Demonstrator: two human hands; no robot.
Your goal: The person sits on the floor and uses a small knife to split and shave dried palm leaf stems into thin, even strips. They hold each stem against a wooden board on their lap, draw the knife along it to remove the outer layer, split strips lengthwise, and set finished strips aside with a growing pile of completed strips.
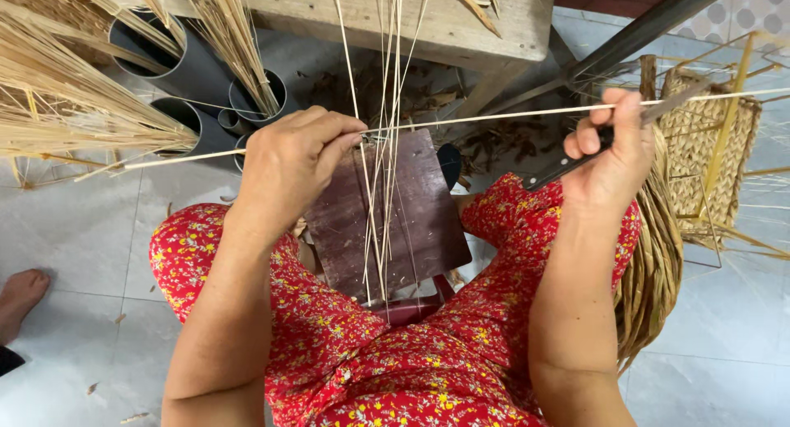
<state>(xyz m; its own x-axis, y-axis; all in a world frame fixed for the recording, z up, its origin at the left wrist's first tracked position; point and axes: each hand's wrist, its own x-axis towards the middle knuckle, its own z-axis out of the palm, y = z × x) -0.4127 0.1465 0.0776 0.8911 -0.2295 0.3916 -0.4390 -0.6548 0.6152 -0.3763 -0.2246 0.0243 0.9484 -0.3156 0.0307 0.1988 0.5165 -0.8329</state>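
My left hand (290, 162) pinches a long thin pale stick (494, 116) that runs level across the view from left to right. My right hand (611, 151) grips a dark-handled knife (568, 164) and its thumb presses the same stick against the blade near the stick's right part. Below my hands a dark brown wooden board (415, 229) rests on my lap, over red flowered cloth (362, 369). Several thin upright sticks (380, 81) rise from the board's near edge between my hands.
Grey plastic tubes (197, 69) hold bundles of straw (74, 106) at the upper left. A wooden bench (461, 24) stands ahead. A woven basket frame (708, 155) and dried leaf strips (654, 271) lie to the right. Another person's bare foot (20, 299) shows at the left edge.
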